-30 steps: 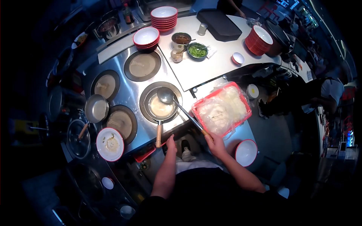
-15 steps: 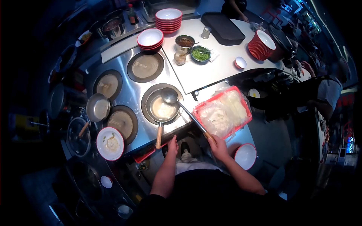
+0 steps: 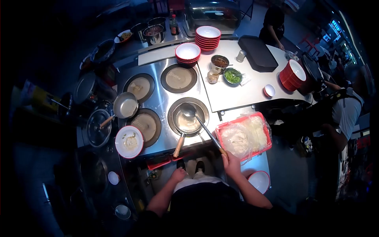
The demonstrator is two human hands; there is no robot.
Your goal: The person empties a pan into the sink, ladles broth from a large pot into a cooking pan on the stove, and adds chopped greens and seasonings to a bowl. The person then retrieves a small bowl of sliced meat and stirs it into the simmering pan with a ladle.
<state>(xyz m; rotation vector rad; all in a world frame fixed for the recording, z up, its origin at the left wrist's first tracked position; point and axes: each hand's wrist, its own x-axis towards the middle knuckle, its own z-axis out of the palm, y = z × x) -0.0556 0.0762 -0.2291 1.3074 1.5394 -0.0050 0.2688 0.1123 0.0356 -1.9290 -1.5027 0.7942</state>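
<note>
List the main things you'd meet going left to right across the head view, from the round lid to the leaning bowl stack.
Round lid → red-rimmed white bowl with food remnants → wooden-handled pan on a burner → red tray → leaning stack of red-and-white bowls.

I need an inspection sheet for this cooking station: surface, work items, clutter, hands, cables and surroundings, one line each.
Surface: steel cooktop with round burners, adjoining a white counter.
Work items: ladle with its bowl in a wooden-handled pan of pale liquid; red tray nearby, its pale contents under clear plastic.
Clutter: soiled bowl at the cooktop's left edge; three stacks of red-rimmed bowls on the far side.
Hands: right hand grips the ladle's handle; left hand is curled, nothing visible in it.
Cables: nothing seen.
Surroundings: one person beyond the counter, another at right; edges dark.
</note>
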